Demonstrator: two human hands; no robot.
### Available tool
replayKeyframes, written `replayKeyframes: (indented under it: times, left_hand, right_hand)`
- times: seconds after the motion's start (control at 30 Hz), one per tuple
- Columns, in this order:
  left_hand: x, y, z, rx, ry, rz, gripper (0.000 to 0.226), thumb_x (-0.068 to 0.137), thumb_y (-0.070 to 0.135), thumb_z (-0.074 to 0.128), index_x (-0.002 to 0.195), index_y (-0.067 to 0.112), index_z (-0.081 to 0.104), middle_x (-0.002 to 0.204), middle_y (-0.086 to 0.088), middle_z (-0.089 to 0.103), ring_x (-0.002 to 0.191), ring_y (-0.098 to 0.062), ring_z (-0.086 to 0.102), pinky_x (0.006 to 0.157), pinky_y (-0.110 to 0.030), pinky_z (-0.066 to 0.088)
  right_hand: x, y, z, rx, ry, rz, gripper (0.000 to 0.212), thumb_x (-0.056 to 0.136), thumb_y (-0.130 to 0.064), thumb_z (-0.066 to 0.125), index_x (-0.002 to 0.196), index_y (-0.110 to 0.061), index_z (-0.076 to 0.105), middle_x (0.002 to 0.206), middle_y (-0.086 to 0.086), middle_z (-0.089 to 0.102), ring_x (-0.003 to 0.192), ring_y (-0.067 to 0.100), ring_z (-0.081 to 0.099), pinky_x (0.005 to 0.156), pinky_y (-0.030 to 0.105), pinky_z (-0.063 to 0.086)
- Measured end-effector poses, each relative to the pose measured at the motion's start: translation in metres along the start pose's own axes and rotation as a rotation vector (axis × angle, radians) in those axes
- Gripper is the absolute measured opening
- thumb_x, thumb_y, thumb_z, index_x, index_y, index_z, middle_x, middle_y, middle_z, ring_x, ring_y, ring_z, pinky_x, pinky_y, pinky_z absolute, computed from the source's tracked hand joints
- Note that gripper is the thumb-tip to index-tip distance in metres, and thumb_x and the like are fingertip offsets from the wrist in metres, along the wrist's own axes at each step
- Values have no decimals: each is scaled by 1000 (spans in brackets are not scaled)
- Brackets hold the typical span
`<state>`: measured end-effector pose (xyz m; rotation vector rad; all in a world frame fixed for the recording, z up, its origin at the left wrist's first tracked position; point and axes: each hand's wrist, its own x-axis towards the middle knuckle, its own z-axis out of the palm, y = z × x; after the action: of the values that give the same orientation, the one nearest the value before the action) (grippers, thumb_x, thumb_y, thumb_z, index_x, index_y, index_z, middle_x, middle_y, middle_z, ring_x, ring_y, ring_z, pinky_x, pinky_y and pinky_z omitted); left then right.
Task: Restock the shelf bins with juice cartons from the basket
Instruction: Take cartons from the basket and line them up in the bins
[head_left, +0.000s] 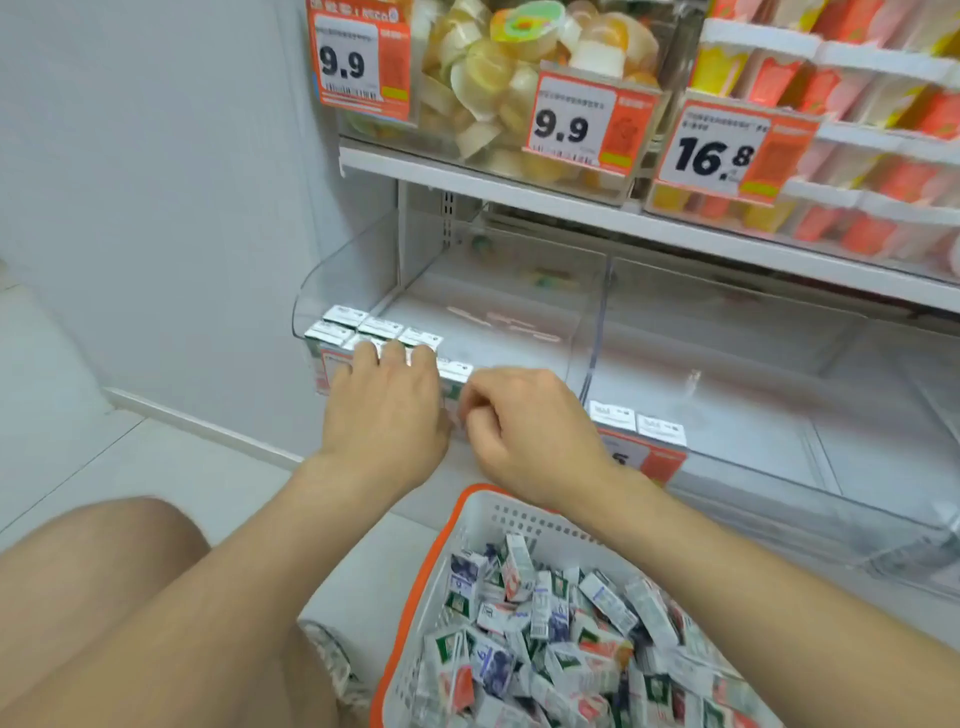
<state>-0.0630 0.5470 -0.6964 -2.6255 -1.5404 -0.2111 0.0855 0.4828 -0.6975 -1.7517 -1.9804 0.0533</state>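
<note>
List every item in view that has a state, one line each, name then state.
Left bin: partly filled, cartons upright at its front left.
Right bin: nearly bare, two cartons at the front.
Basket: heaped with loose cartons.
Left hand: flat, fingers pressing on the front row.
Right hand: curled beside a carton; grip unclear.

The basket (415, 582) is white with an orange rim. The cartons (550, 639) in it are white, printed in green, red and dark blue. The cartons in the clear bin (374, 332) have white tops and green sides. The price tags (571, 122) are orange and white with black numbers. The shelf (519, 195) is white.
</note>
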Motion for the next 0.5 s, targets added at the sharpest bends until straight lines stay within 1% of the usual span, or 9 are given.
replayKeyframes:
  times: [0.03, 0.1, 0.17, 0.23, 0.3, 0.33, 0.37, 0.43, 0.5]
  left_hand:
    - [-8, 8, 3, -97, -55, 40, 31, 95, 41, 60, 112, 16, 53, 114, -10, 62, 109, -37, 59, 77, -40, 43]
    - [-24, 26, 14, -175, -264, 128, 26, 98, 41, 59, 110, 18, 55, 111, -8, 63, 104, -34, 64, 74, -36, 47]
    - [-36, 45, 31, -106, -446, 244, 23, 100, 40, 58, 112, 20, 57, 112, -5, 62, 101, -30, 63, 76, -36, 50]
    - [-42, 65, 52, 8, -576, 330, 19, 102, 32, 55, 116, 19, 58, 110, -4, 59, 93, -28, 59, 73, -36, 46]
    - [-42, 84, 74, 111, -672, 389, 15, 102, 21, 53, 115, 16, 57, 97, -3, 51, 86, -27, 56, 69, -36, 41]
    - [-41, 92, 84, 164, -708, 409, 13, 102, 16, 53, 114, 15, 56, 90, -1, 46, 84, -26, 55, 68, -36, 41]
    - [-39, 100, 96, 212, -737, 427, 14, 101, 12, 53, 114, 14, 56, 86, -1, 43, 82, -25, 54, 68, -35, 41]
    - [-33, 112, 115, 277, -780, 471, 18, 97, 3, 53, 112, 12, 56, 83, 0, 41, 80, -23, 57, 71, -35, 47]
    - [-27, 119, 136, 298, -816, 516, 21, 95, -5, 51, 110, 10, 56, 82, -1, 39, 88, -24, 64, 74, -36, 51]
  right_hand:
    - [-21, 3, -3, -46, -100, 9, 25, 82, -30, 36, 81, -24, 60, 77, 0, 67, 71, 27, 61, 64, 41, 53]
    - [-58, 16, -3, -194, -325, 27, 24, 83, -28, 38, 80, -22, 61, 73, 3, 65, 67, 30, 61, 62, 41, 55]
    - [-89, 38, 2, -329, -514, 60, 19, 86, -23, 45, 82, -19, 63, 73, 6, 62, 66, 32, 59, 61, 40, 55]
    - [-115, 67, 12, -397, -646, 120, 15, 88, -17, 49, 80, -14, 62, 70, 6, 54, 63, 31, 54, 56, 36, 49]
    - [-139, 101, 27, -412, -745, 213, 16, 89, -12, 50, 75, -12, 57, 68, 6, 49, 60, 29, 50, 50, 32, 40]
    - [-150, 120, 37, -386, -774, 272, 17, 88, -11, 50, 74, -11, 58, 69, 7, 52, 61, 29, 52, 51, 33, 42]
    - [-161, 138, 49, -334, -803, 338, 17, 88, -10, 50, 75, -8, 61, 71, 10, 57, 64, 30, 57, 55, 36, 50]
    - [-180, 166, 70, -203, -864, 424, 20, 89, -10, 51, 89, -5, 70, 84, 15, 70, 77, 33, 67, 69, 44, 60]
    - [-196, 180, 86, -105, -880, 488, 25, 95, -14, 54, 113, -9, 71, 111, 13, 72, 101, 32, 70, 87, 46, 59]
